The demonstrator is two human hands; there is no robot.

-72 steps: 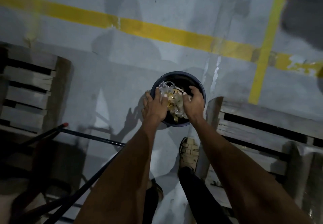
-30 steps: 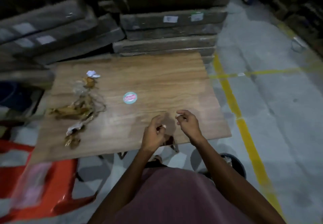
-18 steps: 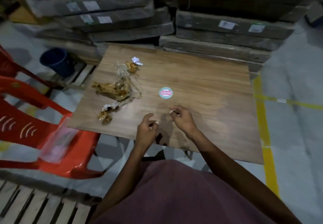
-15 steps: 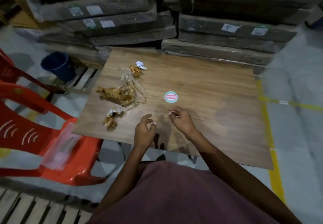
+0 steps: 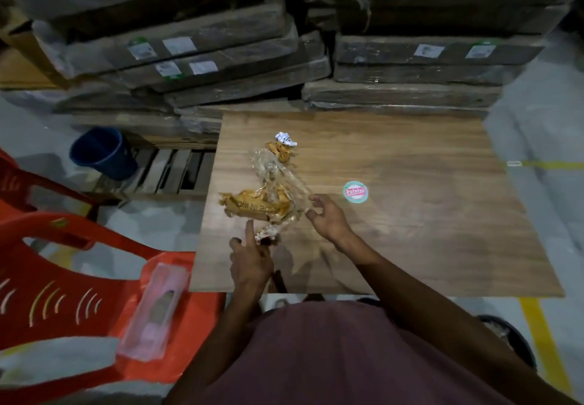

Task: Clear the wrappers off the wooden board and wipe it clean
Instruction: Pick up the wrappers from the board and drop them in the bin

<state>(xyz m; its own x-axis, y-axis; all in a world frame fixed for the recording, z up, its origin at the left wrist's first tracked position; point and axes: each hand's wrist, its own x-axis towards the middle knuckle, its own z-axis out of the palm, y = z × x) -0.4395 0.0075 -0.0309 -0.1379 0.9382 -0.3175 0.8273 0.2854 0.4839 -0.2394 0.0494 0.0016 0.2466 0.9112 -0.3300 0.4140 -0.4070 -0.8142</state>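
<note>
Two hands: both are over the near left part of the board, with the wrapper pile between and just beyond them.
Left hand (image 5: 251, 260): fingers straight and spread, forefinger pointing away from the person; it grips nothing; the fingertips are at the small crumpled foil scrap (image 5: 268, 233), but I cannot tell if they touch it.
Right hand (image 5: 327, 216): fingers loosely curved and apart, holding nothing; the fingertips are at the right edge of the clear crinkled plastic film (image 5: 278, 177).
Wrappers, place: just ahead of the left hand and to the left of the right hand, on the left half of the flat wood-grain board (image 5: 410, 230).
Wrappers, look: a twisted brown tape strip with printed letters (image 5: 256, 206) lies under the clear film; farther away a small brown crumpled piece (image 5: 279, 153) and a white crumpled paper ball (image 5: 285, 139).
Wrappers, direction: the pile is long and runs from the near side to the far side of the board; the brown strip lies across it, left to right.
Board: a round green and pink sticker (image 5: 355, 192) is right of the right hand.
Around: an orange plastic chair (image 5: 79, 294) with a clear flat packet (image 5: 151, 313) at left; a dark blue plastic bucket (image 5: 101, 153) on the floor beyond it; stacked wrapped flat cartons (image 5: 221, 50) behind the board.
</note>
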